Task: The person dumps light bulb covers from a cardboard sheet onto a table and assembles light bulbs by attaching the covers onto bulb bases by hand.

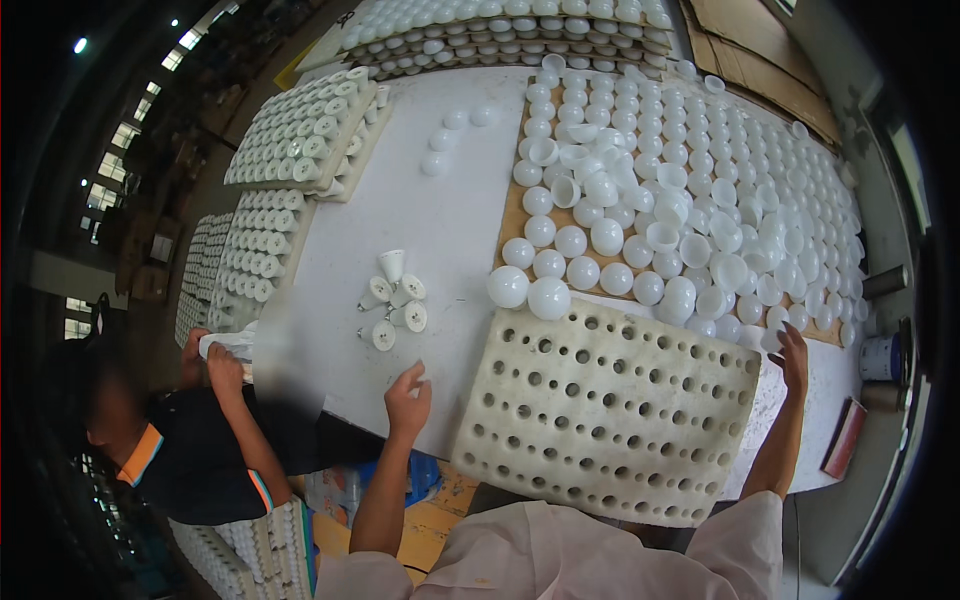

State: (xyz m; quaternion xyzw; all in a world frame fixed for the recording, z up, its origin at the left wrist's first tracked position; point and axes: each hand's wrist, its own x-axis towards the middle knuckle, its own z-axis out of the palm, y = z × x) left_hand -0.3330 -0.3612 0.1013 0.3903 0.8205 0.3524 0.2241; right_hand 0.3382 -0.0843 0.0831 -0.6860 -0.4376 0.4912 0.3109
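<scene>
In front of me lies a cream foam board (pixel 612 412) with rows of large and small round holes; I see nothing standing in them. My left hand (pixel 408 402) is just off its left edge, fingers loosely bent and apart, holding nothing I can see. Beyond that hand, several white LED bulb bases (pixel 392 264) lie in a loose group on the white table. My right hand (pixel 791 358) is at the board's far right corner, fingers stretched and apart, close to the nearest white dome-shaped bulb covers (pixel 776 318).
A brown board (pixel 513 216) carries rows of covers, with loose ones heaped on top. Foam trays of bulb bases (pixel 285 140) stand left. Stacked layers of covers (pixel 500 35) are at the back. A co-worker (pixel 205 450) at left holds something white. A can (pixel 880 358) sits right.
</scene>
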